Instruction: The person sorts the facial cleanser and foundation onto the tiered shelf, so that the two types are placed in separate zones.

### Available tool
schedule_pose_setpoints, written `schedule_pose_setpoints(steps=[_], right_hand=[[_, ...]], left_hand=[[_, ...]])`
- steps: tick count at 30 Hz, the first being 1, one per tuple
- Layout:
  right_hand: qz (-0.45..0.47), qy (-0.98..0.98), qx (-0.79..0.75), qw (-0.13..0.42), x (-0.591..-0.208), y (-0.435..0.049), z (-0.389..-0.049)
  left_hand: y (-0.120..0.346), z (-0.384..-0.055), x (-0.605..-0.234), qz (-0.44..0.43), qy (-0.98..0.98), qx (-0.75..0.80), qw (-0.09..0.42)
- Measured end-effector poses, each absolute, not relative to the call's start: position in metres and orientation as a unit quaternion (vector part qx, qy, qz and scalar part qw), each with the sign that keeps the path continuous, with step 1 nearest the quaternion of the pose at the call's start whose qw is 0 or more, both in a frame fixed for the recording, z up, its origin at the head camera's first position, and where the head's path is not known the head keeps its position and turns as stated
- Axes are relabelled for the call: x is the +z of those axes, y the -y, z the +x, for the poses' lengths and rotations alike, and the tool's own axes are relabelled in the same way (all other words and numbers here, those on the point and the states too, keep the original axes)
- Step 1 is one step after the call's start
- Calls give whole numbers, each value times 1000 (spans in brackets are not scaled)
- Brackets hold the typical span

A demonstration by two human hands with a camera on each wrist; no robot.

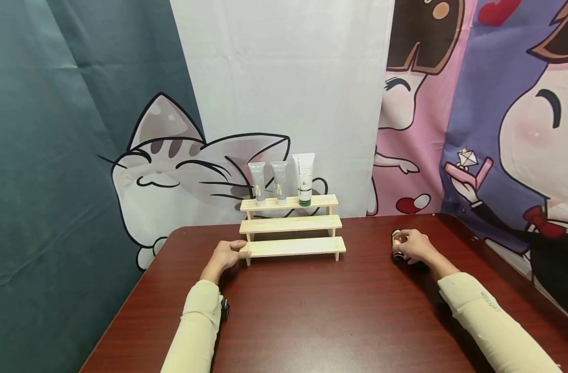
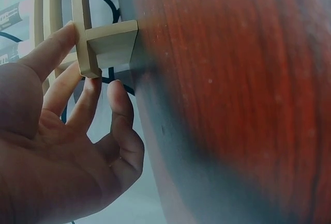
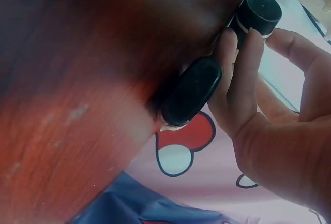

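Observation:
A pale wooden three-step display rack [image 1: 290, 225] stands on the table. My left hand [image 1: 228, 254] pinches the left end of its lowest step, thumb on one face and fingertips on the other, as the left wrist view shows. On the top step stand two small grey translucent tubes [image 1: 258, 185] and a larger white tube [image 1: 304, 178] with a green cap. Over at the right, my right hand [image 1: 416, 245] holds a small bottle [image 3: 257, 16] with a black cap between thumb and fingers. Beside those fingers is a second, black oval-ended item [image 3: 192, 92], its kind unclear.
The dark red wooden table [image 1: 312, 311] runs back to a hanging cloth [image 1: 284, 77] printed with a cartoon cat and figures. Bare tabletop lies between the two arms. The table's right edge passes beyond my right hand.

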State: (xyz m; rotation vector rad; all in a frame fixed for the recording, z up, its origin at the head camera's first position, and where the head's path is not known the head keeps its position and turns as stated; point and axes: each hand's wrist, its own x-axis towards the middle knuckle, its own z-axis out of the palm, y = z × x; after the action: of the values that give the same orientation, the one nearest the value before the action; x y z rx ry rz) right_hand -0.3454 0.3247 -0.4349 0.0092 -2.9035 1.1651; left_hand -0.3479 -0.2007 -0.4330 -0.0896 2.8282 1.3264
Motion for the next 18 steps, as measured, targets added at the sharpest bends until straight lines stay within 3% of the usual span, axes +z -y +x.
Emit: schedule_pose_setpoints(steps=[11,18], right_hand=[[16,932,362,17,-437,-321,-351],[50,932,355,52,-430,-304,-348]], left_hand=[[200,-347,-433,-31,-910,413,8],[200,-349,-433,-36,-912,409,4]])
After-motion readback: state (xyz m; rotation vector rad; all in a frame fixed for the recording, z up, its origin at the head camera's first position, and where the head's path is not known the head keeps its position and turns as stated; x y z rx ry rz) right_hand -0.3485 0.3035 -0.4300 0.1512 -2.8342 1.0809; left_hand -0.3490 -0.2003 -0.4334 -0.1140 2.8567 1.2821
